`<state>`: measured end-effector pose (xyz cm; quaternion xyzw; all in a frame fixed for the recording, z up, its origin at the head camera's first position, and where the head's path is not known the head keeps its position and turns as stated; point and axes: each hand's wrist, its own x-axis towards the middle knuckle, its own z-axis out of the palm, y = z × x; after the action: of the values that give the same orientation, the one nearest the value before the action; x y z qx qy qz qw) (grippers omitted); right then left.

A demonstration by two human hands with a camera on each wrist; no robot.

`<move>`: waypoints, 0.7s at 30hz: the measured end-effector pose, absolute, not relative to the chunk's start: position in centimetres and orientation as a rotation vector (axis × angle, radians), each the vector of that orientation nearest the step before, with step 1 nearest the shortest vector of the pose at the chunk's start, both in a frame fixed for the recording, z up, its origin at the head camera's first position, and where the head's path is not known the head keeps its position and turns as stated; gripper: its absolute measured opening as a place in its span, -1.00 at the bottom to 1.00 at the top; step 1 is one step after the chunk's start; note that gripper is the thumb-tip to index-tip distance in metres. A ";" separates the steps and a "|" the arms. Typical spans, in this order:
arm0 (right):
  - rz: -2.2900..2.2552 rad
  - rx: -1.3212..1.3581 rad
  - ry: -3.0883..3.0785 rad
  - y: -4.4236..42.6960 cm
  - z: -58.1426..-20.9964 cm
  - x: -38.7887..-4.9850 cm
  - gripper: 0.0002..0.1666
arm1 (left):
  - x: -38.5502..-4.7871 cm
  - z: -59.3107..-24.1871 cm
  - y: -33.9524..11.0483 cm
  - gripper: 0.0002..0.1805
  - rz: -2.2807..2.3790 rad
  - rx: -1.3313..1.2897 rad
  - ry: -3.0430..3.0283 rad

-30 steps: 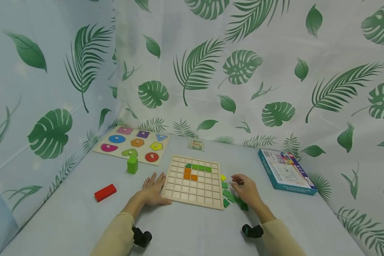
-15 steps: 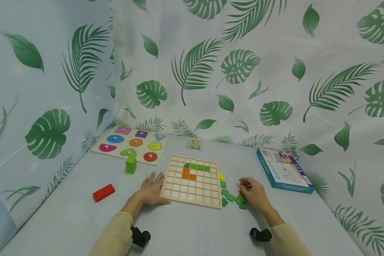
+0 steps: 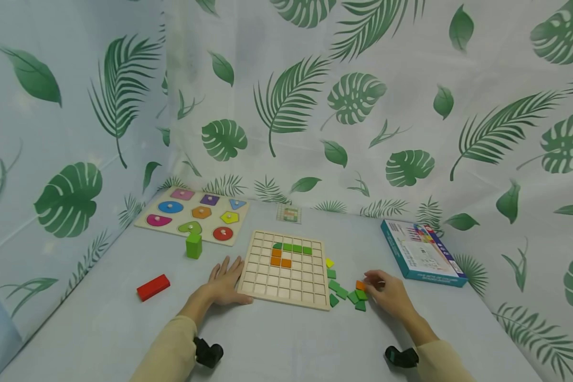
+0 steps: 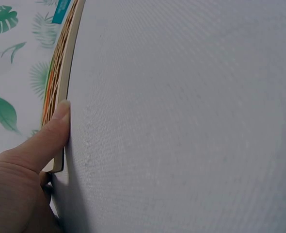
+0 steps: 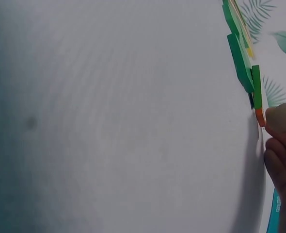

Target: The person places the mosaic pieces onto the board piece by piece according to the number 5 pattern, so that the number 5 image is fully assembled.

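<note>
R hand [image 3: 388, 293] at orange tile [image 3: 360, 285], can't tell if pinched; grip edges, lift clear of green tiles [image 3: 342, 294]; L hand [image 3: 224, 284], spread wide, shd brace board [image 3: 284, 281].

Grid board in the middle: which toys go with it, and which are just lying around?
Seem part of the job:
grid board
loose orange tile
loose green tiles
yellow tile
maybe the small pattern card

Probably just lying about:
knobbed shape puzzle
green block
red block
flat box
</note>
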<state>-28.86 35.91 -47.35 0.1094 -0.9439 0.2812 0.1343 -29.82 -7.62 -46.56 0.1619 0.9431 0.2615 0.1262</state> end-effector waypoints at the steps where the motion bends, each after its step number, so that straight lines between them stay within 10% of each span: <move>1: 0.814 0.338 -2.730 36.1 -47.4 -28.8 -0.67 | -29.8 -46.5 -7.6 0.14 0.763 0.473 2.746; 21: 0.839 0.270 -2.761 35.8 -47.5 -29.4 -0.64 | -30.0 -46.7 -7.6 0.13 0.765 0.480 2.750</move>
<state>-29.44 35.77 -47.52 0.0926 -0.9456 0.2874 0.1212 -29.95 -7.61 -46.74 0.1646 0.9428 0.2624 0.1233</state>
